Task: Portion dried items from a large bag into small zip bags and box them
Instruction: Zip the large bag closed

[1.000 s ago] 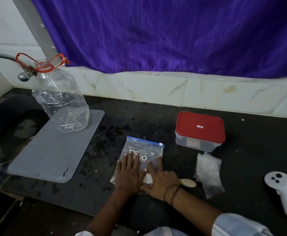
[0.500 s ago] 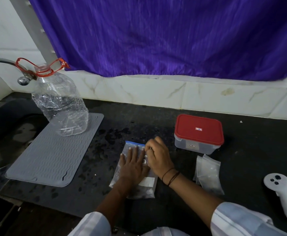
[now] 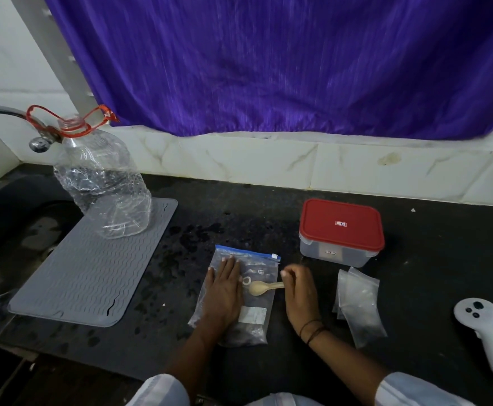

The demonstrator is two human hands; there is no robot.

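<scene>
Black worktop (image 3: 268, 206): my left hand (image 3: 224, 291) presses flat on the large bag (image 3: 257, 268); right hand (image 3: 299, 294), fingers curled, holds the spoon (image 3: 261, 287).

The left hand (image 3: 224, 291) lay flat on the big bag (image 3: 239, 294) near the surface's (image 3: 268, 212) front edge. A spoon (image 3: 264, 287) rested on that bag, its handle reaching the right hand (image 3: 299, 294), whose fingers were curled. Small bags (image 3: 358, 306) lay just right of that hand. A red-lidded box (image 3: 342, 231) sat behind them, lid on.
</scene>
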